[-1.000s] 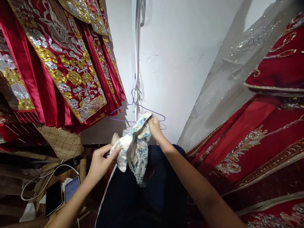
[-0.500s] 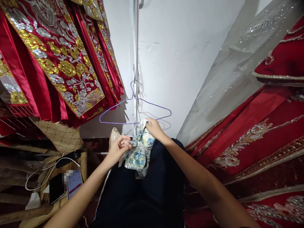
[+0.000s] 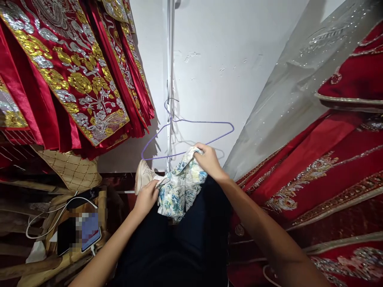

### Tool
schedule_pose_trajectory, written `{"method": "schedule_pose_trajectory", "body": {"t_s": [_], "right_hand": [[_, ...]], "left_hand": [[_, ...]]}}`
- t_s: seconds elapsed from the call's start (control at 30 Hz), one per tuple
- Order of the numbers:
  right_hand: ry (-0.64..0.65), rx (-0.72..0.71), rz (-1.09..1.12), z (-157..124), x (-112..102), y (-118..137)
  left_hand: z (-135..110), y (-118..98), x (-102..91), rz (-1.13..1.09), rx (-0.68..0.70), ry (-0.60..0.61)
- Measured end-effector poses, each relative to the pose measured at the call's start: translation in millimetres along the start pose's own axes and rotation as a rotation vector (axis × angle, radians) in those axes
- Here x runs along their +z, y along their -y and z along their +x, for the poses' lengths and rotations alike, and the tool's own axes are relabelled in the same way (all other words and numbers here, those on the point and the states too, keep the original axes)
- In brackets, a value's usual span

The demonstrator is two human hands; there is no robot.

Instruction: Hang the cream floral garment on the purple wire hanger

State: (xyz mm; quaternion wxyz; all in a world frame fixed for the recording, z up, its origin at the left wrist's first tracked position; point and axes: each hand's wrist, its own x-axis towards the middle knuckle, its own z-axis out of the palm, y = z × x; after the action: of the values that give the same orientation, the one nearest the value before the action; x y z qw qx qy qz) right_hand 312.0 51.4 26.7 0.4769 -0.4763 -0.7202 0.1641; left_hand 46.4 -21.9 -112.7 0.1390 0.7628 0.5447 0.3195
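Note:
A small white cloth with blue and yellow flowers [image 3: 179,187] hangs between my two hands above my dark trousers. My left hand [image 3: 146,197] is closed on its lower left edge. My right hand [image 3: 211,161] pinches its upper right corner, close under a purple wire hanger [image 3: 191,133]. The hanger hangs tilted on a thin metal strip [image 3: 170,79] that runs down the white wall. Whether the cloth touches the hanger's bottom wire I cannot tell.
Red garments with gold and silver embroidery [image 3: 68,75] hang at the left, and more red embroidered fabric [image 3: 329,171] fills the right. A pale shoe [image 3: 143,175] lies on the floor ahead. Two phones with a white cable [image 3: 77,235] rest on wooden pieces at lower left.
My right hand has moved right and slightly up with the cloth corner, spreading the cloth wider. The hanger has swung and tilted to the right. My left hand dropped a little.

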Motion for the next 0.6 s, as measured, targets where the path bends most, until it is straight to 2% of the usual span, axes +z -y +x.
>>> {"method": "schedule_pose_trajectory", "body": {"t_s": [0.1, 0.17, 0.3, 0.37, 0.5, 0.6], "right_hand": [[-0.038, -0.012, -0.1, 3, -15, -4], [-0.015, -0.036, -0.108, 4, -16, -2], [0.042, -0.103, -0.034, -1, -5, 5], [0.068, -0.108, 0.011, -4, 2, 8], [0.218, -0.096, 0.092, -12, 10, 14], [0.279, -0.103, 0.132, -17, 15, 22]], "left_hand": [[-5, 14, -31.8, 0.185, -0.015, -0.006], [1, 24, -57.8, 0.239, 0.031, -0.026], [31, 42, -111.3, 0.198, 0.116, -0.225], [52, 47, -134.7, 0.197, 0.11, -0.276], [93, 44, -167.9, 0.146, -0.059, -0.159], [117, 25, -175.6, 0.084, -0.103, -0.157]]}}
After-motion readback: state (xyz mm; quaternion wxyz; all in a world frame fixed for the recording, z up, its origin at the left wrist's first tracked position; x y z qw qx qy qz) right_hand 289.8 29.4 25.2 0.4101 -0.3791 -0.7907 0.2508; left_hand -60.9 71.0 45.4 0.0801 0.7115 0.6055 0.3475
